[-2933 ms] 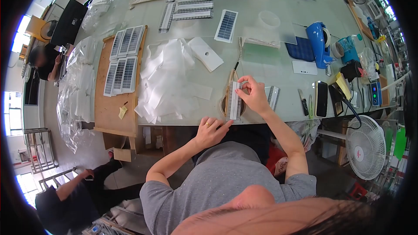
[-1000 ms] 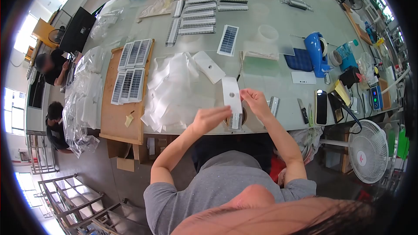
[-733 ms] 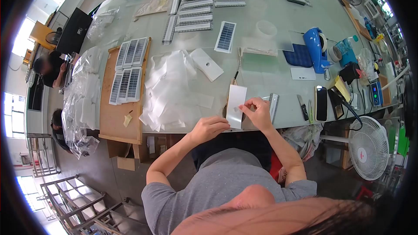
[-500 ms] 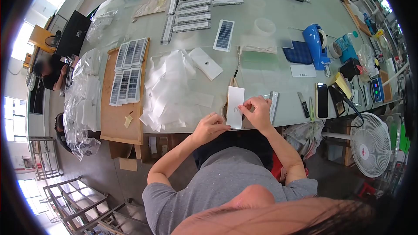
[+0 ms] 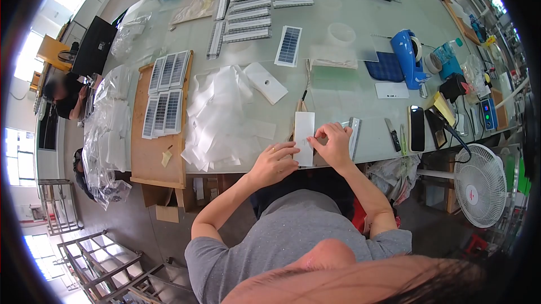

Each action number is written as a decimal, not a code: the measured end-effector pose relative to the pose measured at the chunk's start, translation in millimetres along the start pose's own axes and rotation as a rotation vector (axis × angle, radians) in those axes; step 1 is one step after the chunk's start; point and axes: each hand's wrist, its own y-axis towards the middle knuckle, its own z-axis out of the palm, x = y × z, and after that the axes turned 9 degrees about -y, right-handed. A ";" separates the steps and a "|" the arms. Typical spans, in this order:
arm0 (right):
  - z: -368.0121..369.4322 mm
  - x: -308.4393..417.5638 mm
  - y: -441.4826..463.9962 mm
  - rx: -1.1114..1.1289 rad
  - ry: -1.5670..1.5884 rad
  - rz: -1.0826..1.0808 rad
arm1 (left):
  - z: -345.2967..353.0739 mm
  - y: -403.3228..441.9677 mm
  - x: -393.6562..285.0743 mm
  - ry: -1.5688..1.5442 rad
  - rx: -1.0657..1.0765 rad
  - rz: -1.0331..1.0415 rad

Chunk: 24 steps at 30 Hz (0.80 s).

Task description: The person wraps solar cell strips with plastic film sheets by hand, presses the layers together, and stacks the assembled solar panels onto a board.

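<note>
A narrow white card (image 5: 304, 125) lies lengthwise at the table's front edge, over a brownish piece that shows along its left side. My left hand (image 5: 275, 163) has its fingers stretched out, the tips resting on the card's left edge. With thumb and forefinger pinched together, my right hand (image 5: 333, 143) is at the card's right edge; whether a thin layer is between these fingertips is too small to tell. A metal ruler (image 5: 354, 135) lies just beyond my right hand. Above the card, a dark thin-handled tool (image 5: 305, 96) points away from me.
To the left are a heap of white sheets (image 5: 217, 118) and a wooden board (image 5: 160, 154) with printed panels (image 5: 169, 70). On the right lie a cutter knife (image 5: 393, 135), a phone (image 5: 416, 129) and a blue tape dispenser (image 5: 409, 59). A fan (image 5: 480, 185) stands beside the table.
My left hand has moved up along the card's left edge, and its fingers have spread from a closer pinch. My right hand stays at the right edge.
</note>
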 end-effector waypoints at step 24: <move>-14.9 -9.3 7.2 0.079 0.045 0.118 | -32.1 37.4 27.9 -0.692 0.212 -0.974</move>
